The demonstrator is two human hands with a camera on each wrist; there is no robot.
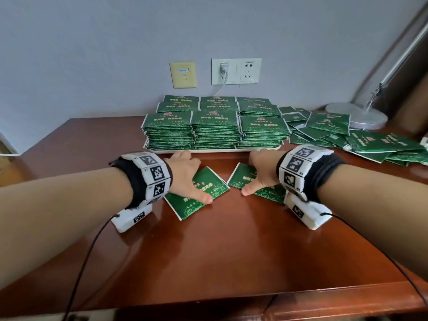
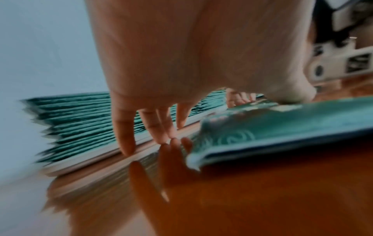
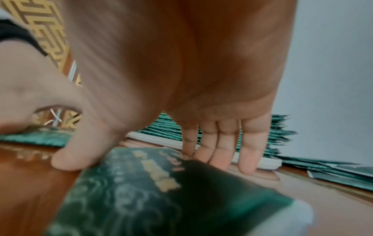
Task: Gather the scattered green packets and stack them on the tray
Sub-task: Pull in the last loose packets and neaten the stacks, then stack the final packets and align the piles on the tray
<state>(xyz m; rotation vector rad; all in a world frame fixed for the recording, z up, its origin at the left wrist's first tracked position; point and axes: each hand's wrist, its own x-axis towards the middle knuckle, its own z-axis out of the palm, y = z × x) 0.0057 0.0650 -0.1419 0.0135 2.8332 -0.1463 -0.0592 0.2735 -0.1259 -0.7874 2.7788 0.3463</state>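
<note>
A white tray [image 1: 208, 151] at the back of the table carries tall stacks of green packets [image 1: 215, 128]. Just in front of it lie two loose green packets. My left hand [image 1: 192, 174] lies flat over the left packet [image 1: 208, 191], thumb spread across it. In the left wrist view the fingertips [image 2: 125, 148] touch the table by the tray rim [image 2: 90, 161]. My right hand [image 1: 259, 172] lies flat on the right packet [image 1: 243, 178]. In the right wrist view its straight fingers [image 3: 222, 153] reach the table before the tray [image 3: 262, 162] and its thumb presses the packet [image 3: 141, 191].
Several more green packets [image 1: 347, 137] lie scattered to the right of the tray. A white lamp base [image 1: 361, 117] stands at the back right corner. Wall sockets [image 1: 236, 70] with a plugged cable sit behind the tray. Bare brown table [image 1: 231, 251] stretches toward me.
</note>
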